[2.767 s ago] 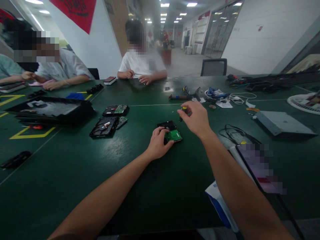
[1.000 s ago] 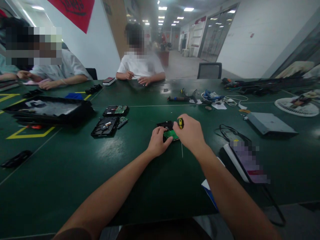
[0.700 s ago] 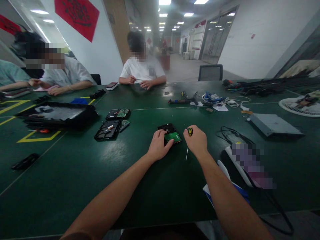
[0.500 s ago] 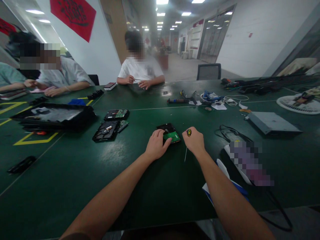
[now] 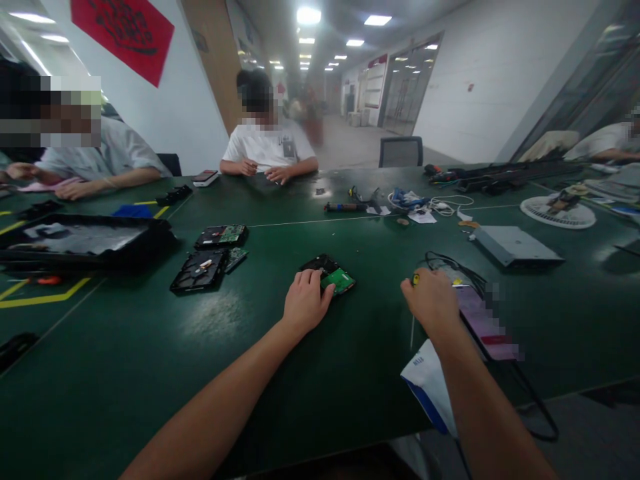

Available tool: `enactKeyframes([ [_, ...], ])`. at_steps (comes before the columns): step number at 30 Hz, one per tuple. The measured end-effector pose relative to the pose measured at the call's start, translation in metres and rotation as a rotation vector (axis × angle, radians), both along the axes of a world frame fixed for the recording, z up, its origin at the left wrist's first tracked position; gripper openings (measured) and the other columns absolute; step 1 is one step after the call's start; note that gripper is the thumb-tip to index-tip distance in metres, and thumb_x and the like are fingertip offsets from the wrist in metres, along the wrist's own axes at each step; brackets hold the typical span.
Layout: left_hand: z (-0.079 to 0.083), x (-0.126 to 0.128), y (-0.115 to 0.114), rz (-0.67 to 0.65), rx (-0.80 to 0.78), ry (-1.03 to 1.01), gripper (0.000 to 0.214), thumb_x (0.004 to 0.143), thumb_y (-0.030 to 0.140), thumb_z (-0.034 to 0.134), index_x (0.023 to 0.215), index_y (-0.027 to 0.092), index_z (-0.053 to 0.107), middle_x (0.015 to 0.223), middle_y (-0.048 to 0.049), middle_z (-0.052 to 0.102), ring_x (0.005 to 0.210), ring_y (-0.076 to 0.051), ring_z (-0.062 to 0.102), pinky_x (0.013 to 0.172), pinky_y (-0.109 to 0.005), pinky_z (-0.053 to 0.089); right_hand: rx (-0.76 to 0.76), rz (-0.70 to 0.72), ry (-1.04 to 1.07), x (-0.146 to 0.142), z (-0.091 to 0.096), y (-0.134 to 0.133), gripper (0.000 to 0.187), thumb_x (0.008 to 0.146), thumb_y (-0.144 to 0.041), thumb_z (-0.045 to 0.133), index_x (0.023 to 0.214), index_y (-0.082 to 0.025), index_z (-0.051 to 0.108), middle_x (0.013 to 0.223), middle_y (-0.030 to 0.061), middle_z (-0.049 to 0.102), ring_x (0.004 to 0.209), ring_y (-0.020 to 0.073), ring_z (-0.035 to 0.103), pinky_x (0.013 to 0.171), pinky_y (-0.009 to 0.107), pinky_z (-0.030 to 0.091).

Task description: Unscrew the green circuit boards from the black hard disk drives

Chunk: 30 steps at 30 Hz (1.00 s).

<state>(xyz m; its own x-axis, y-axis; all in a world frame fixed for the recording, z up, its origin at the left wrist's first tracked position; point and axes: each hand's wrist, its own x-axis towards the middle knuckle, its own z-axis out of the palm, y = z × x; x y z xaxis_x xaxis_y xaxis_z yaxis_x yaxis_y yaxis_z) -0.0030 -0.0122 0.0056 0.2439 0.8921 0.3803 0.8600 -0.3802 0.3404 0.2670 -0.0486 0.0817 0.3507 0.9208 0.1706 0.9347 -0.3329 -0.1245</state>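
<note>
My left hand rests on a small hard drive with a green circuit board, fingers curled over its near edge. It lies on the dark green table. My right hand is closed in a fist round a yellow-handled screwdriver, off to the right of the drive. The thin shaft points down toward me, its tip near a white and blue packet.
Two opened drives and a loose board lie to the left, beside a black tray. A phone and black cable sit by my right hand. A grey box, tools and wires lie further back. Other people sit across the table.
My right hand has moved with the screwdriver away from the drive, to the right and toward me. My left hand has stayed on the drive. The camera has turned a little to the right.
</note>
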Motion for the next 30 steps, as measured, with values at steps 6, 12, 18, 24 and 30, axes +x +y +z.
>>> enactKeyframes([
  [6, 0.006, 0.002, -0.011, -0.011, -0.053, 0.034, 0.046, 0.1, 0.05, 0.051, 0.132, 0.017, 0.058, 0.131, -0.0169, 0.063, 0.124, -0.034, 0.057, 0.104, -0.051, 0.05, -0.084, -0.074, -0.078, 0.032, -0.003, -0.028, 0.037, 0.098, -0.037, 0.05, 0.105, -0.009, 0.074, 0.1, 0.0234, 0.073, 0.102, 0.0356, 0.07, 0.079, 0.04, 0.05],
  [12, 0.01, -0.004, -0.025, -0.037, -0.091, 0.058, 0.05, 0.099, 0.049, 0.054, 0.136, 0.016, 0.055, 0.137, -0.0185, 0.062, 0.129, -0.036, 0.055, 0.108, -0.051, 0.048, 0.021, -0.049, -0.048, 0.023, 0.005, -0.023, 0.035, 0.099, -0.036, 0.048, 0.104, -0.011, 0.072, 0.1, 0.0211, 0.074, 0.097, 0.0344, 0.071, 0.077, 0.039, 0.047],
  [18, 0.002, -0.011, -0.05, -0.048, -0.077, 0.067, 0.05, 0.099, 0.047, 0.054, 0.139, 0.017, 0.054, 0.146, -0.0184, 0.058, 0.136, -0.037, 0.051, 0.111, -0.055, 0.045, 0.07, 0.218, 0.112, -0.007, 0.001, 0.02, 0.03, 0.102, -0.035, 0.05, 0.12, -0.017, 0.065, 0.097, 0.0142, 0.076, 0.087, 0.0297, 0.072, 0.075, 0.035, 0.046],
  [24, 0.002, -0.014, -0.059, -0.057, -0.063, 0.091, 0.045, 0.099, 0.04, 0.052, 0.139, 0.019, 0.054, 0.143, -0.0161, 0.06, 0.13, -0.036, 0.054, 0.107, -0.055, 0.048, -0.004, 0.424, 0.252, -0.032, -0.03, 0.106, 0.029, 0.096, -0.017, 0.055, 0.122, -0.018, 0.068, 0.119, 0.0124, 0.074, 0.108, 0.0233, 0.069, 0.091, 0.03, 0.047],
  [30, 0.012, -0.022, -0.048, -0.084, -0.053, 0.037, 0.054, 0.095, 0.045, 0.058, 0.143, 0.022, 0.052, 0.134, -0.0144, 0.064, 0.123, -0.035, 0.057, 0.107, -0.053, 0.049, -0.038, 0.255, 0.307, -0.046, -0.061, 0.158, 0.038, 0.093, -0.038, 0.068, 0.12, -0.011, 0.068, 0.111, 0.0163, 0.074, 0.102, 0.0249, 0.069, 0.087, 0.032, 0.05],
])
